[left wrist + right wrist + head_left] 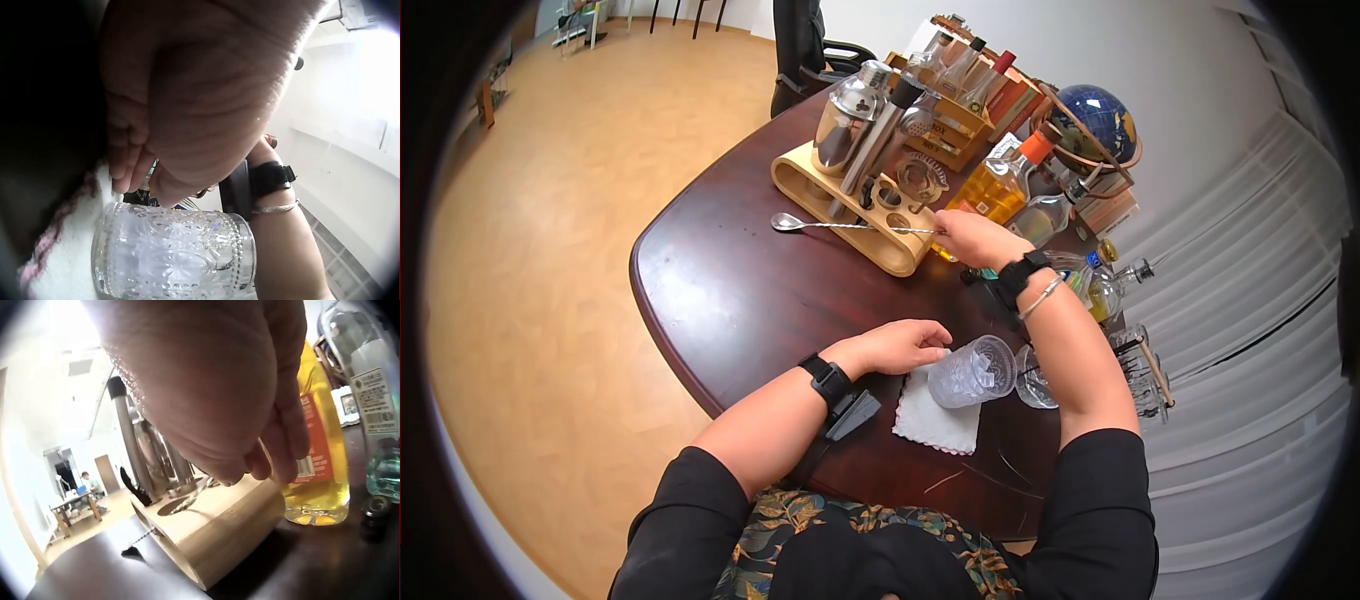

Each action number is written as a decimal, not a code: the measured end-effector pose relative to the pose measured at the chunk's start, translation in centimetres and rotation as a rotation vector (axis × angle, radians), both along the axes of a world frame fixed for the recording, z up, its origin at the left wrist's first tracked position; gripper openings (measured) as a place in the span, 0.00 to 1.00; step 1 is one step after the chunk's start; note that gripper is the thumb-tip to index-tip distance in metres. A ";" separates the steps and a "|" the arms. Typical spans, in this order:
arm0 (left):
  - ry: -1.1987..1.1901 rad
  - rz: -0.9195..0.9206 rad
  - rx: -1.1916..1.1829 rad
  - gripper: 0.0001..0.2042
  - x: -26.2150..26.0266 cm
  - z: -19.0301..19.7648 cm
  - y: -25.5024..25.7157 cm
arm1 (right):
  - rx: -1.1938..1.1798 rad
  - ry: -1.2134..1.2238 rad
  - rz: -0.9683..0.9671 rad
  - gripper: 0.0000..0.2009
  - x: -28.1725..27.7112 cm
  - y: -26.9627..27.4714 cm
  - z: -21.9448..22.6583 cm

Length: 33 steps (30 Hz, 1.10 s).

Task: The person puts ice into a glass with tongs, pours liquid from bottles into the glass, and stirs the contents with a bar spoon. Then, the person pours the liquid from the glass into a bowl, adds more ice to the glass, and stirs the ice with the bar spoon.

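My right hand (980,238) pinches the end of a long bar spoon (840,226) with a twisted metal shaft. In the head view the shaft crosses the light wooden bar-tool stand (795,172), and its bowl shows past the stand's near side. Close by those fingers stands a bottle of yellow-orange liquor (331,469). My left hand (895,346) is relaxed and holds nothing, its fingertips right beside a patterned clear glass (175,250) that contains ice. Under the glass lies a white cloth (940,428) with a pink edge.
The stand carries a cocktail shaker (855,112), a muddler (885,130) and a strainer (922,178). Behind are a wooden crate (945,138) of bottles and a globe (1095,125). More bottles (1105,290) and glassware (1145,375) line the right side of the dark table (720,270).
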<state>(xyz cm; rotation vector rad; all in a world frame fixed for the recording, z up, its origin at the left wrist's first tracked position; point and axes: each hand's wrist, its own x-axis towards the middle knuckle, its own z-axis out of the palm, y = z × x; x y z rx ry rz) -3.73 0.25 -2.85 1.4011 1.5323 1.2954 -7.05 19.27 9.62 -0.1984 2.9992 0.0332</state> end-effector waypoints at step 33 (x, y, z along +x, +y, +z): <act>-0.020 -0.120 0.053 0.41 1.7 1.5 -0.8 | -0.384 0.717 -0.325 0.08 24.7 -0.2 13.7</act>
